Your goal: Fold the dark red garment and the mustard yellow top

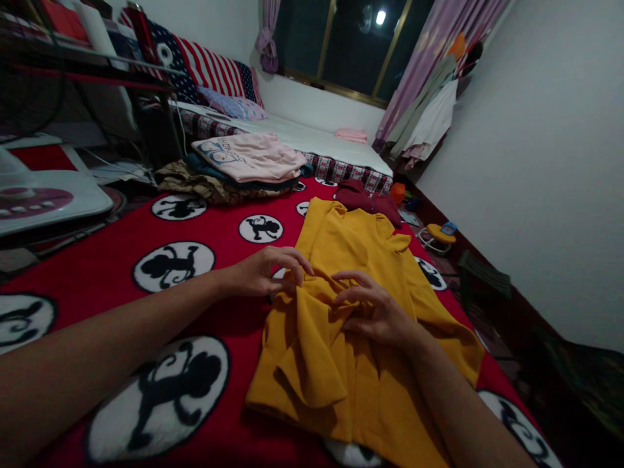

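Note:
A mustard-yellow long-sleeved top (370, 240) lies spread over the red blanket (112, 234), its collar end away from me. My left hand (277, 270) pinches a fold of the cloth near the top's left side. Across from it, my right hand (375, 309) has its fingers curled on the bunched fabric at the middle, thumb lower down. One sleeve (319, 364) is folded inward over the front, below my hands. The other sleeve stretches out to the right. Part of the cloth under my fingers is hidden.
Beyond the top lies a folded maroon garment (368, 200). A stack of folded clothes, a pale pink shirt (253, 158) uppermost, sits at the blanket's far left. A desk (97, 65) stands left; a yellow stool (441, 234) is on the floor at right.

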